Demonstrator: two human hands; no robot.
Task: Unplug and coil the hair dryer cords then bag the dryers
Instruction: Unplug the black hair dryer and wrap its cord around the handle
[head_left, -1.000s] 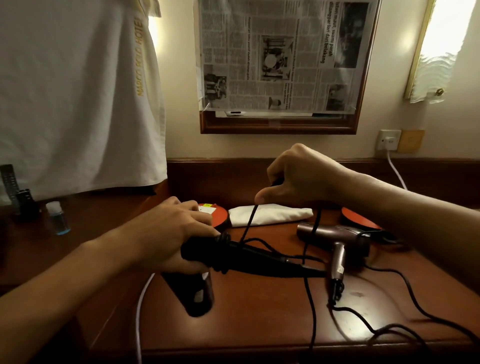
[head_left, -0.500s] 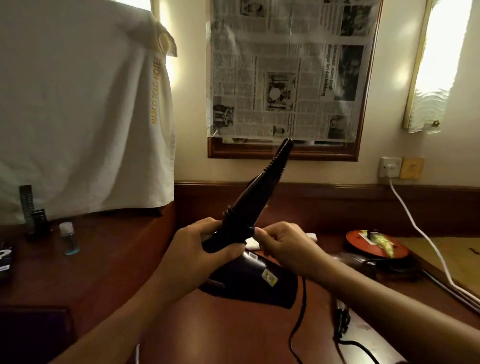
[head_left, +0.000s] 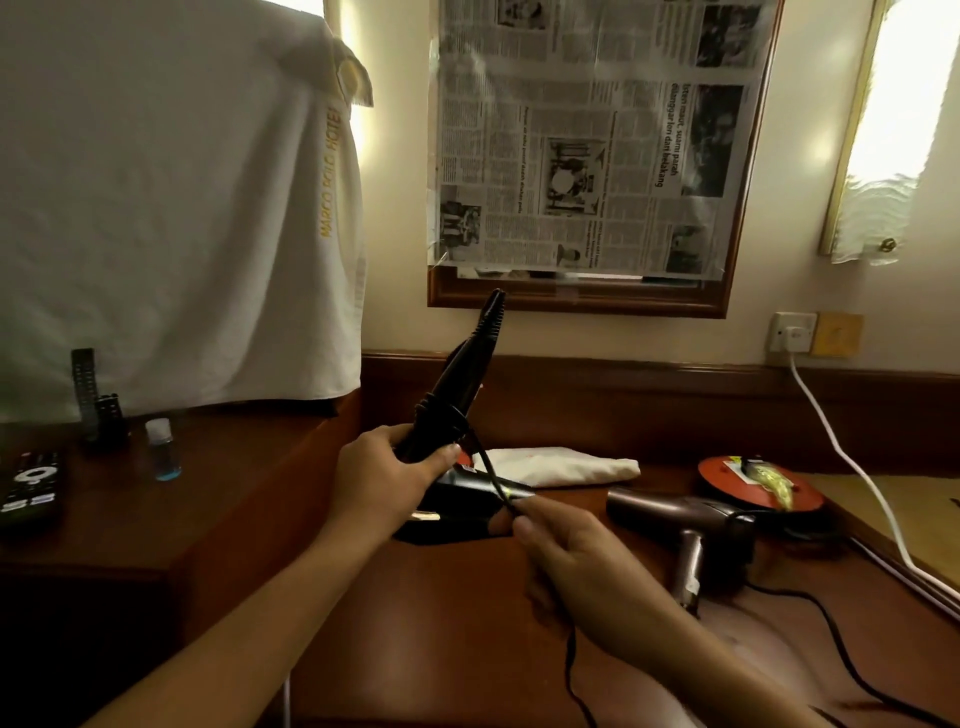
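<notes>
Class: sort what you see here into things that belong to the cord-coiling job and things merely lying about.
Job: black hair dryer, its cord, brown hair dryer, left hand, right hand.
Lying about: remote, small bottle, folded white cloth, hanging towel.

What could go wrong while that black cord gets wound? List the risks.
1. The left hand holds the black hair dryer by its handle with the body near the desk; a hard pull by the right hand on the black cord might twist it loose.
2. Slack may snag the brown hair dryer lying beside it.
</notes>
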